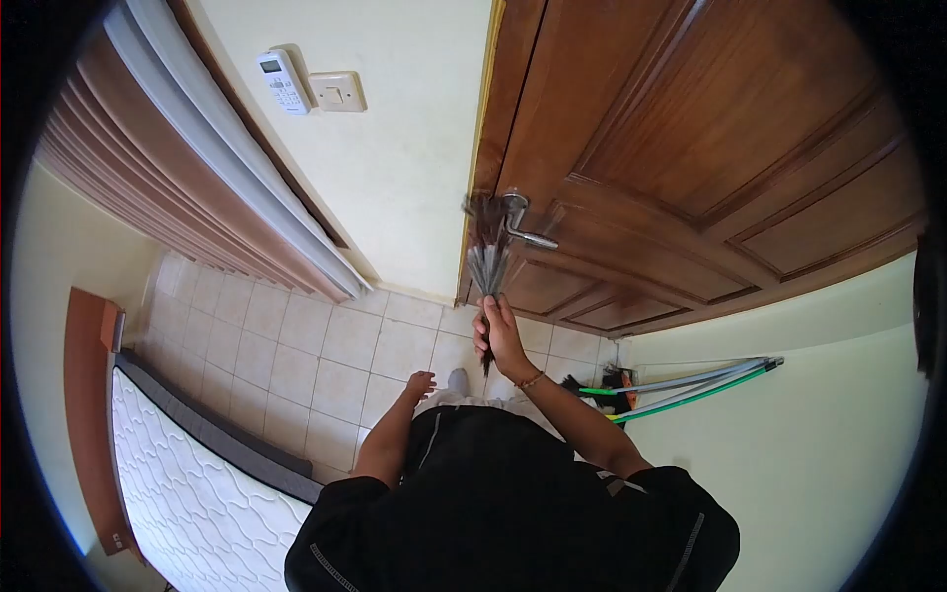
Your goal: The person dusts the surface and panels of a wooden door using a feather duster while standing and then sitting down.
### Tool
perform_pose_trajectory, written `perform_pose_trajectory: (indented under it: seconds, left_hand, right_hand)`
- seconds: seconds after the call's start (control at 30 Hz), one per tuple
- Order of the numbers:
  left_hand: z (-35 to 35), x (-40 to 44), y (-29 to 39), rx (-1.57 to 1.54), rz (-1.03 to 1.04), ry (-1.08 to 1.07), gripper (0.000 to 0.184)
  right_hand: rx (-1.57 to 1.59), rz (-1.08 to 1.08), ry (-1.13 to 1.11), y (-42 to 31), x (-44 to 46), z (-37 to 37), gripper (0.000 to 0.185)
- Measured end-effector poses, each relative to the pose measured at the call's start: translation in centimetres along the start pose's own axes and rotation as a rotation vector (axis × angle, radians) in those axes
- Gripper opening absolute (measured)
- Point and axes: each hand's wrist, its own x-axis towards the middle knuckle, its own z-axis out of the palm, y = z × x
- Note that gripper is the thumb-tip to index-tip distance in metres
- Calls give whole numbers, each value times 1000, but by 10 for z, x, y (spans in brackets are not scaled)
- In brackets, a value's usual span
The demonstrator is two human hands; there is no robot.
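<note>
The duster stands upright in front of the wooden door, near its left edge. Its brown, bushy tip is blurred and overlaps the door frame, just beside the metal handle; I cannot tell whether the 2 touch. Below the tip, the strands are grey and narrow down to the right hand, which is closed around the lower part, with a dark end sticking out beneath the fingers. A thin bracelet circles that wrist.

The left hand hangs lower, near the person's waist and well apart from the duster, half open with its fingers loosely bent. A grey sock shows just beside it, on the tiled floor.

To the right, cleaning tools with long grey and green poles lean by the wall. On the left wall, a white remote is next to 1 light switch. Farther left hang pink and white curtains, with a white mattress below.
</note>
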Motion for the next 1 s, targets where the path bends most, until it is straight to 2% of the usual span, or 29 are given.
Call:
perform_pose_trajectory:
  seconds: [0.07, 0.13, 0.17, 0.2, 0.27, 0.37, 0.47, 0.57, 0.67, 0.77, 0.83, 0.87, 0.93, 1.0]
  left_hand:
    - [-1, -3, 1, 29, -28, -17, 32]
    - [-7, 27, -23, 235, 165, -46, 33]
    - [-8, 27, -24, 234, 160, -42, 33]
    - [-9, 27, -25, 233, 154, -39, 33]
    - [0, -4, -1, 25, -62, 12, 34]
    - [-9, 20, -20, 13, 61, -79, 34]
    - [-9, 13, -15, -8, 59, -84, 31]
    - [-10, 11, -18, -39, 24, -60, 31]
    - [-13, 20, -21, 0, 47, -73, 32]
    - [-13, 16, -16, 38, 76, -71, 35]
    - [-11, 3, -9, 78, 67, -48, 37]
    - [-13, 1, -11, 70, 117, -98, 36]
    - [-23, 18, -25, 59, 223, -196, 33]
    - [-25, 21, -27, 291, 365, -137, 32]
  right_hand:
    - [35, 100, 7, 5, 8, -1, 27]
    - [-39, -60, -56, 4, 7, 4, 27]
    - [-76, -139, -87, 3, 6, 7, 27]
    - [-33, -119, -60, 2, 7, 10, 27]
    - [55, -80, -7, 2, 11, 16, 27]
    - [193, 193, 21, 25, 30, -1, 27]
    - [72, 62, 31, 16, 24, 4, 28]
    - [99, 44, 14, 25, 31, -1, 27]
    - [238, 160, 159, 63, 51, -25, 27]
    - [107, 86, 105, 62, 42, -31, 22]
    - [215, 123, 278, 75, 55, -44, 21]
    - [269, 141, 366, 83, 61, -53, 21]
    - [185, 159, 230, 88, 62, -71, 21]
    - [89, 166, 163, 86, 59, -82, 21]
